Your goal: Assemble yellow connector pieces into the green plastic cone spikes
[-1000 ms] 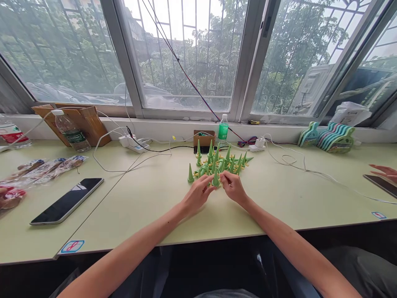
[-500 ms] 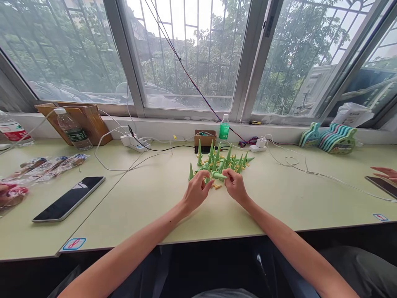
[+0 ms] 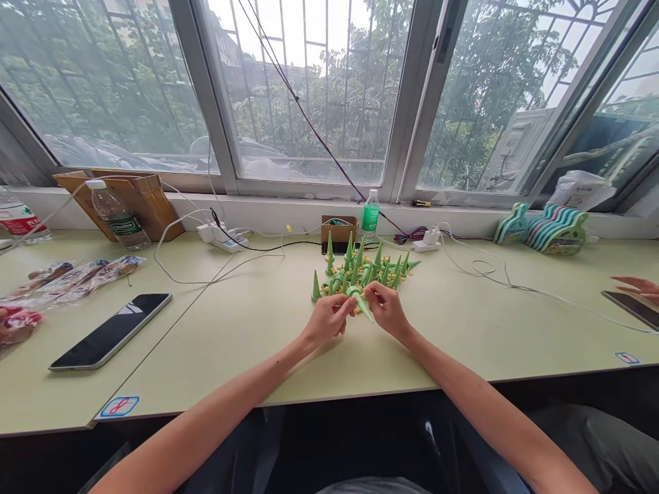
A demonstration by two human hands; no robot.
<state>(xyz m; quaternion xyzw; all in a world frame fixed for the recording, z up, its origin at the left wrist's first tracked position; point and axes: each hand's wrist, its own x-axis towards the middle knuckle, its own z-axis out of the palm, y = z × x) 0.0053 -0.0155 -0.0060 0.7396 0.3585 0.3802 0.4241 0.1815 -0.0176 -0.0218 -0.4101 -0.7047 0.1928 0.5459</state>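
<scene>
A green cone piece is between my two hands, its tip slanting down toward me on the right. My left hand is closed, with thumb and fingers pinching the wide end of the piece. My right hand is closed at the piece's other side; what its fingertips pinch is too small to make out. Just beyond my hands lies a cluster of green cones with small yellow parts, several cones standing upright and others lying down.
Behind the cones are a small cardboard box and a green-labelled bottle. A phone and wrapped packets lie left. White cables cross the table. Another person's hand is at far right.
The cone piece has turned from pointing right to pointing down and right, toward me. My left fingers have closed on its wide end. The view has shifted slightly.
</scene>
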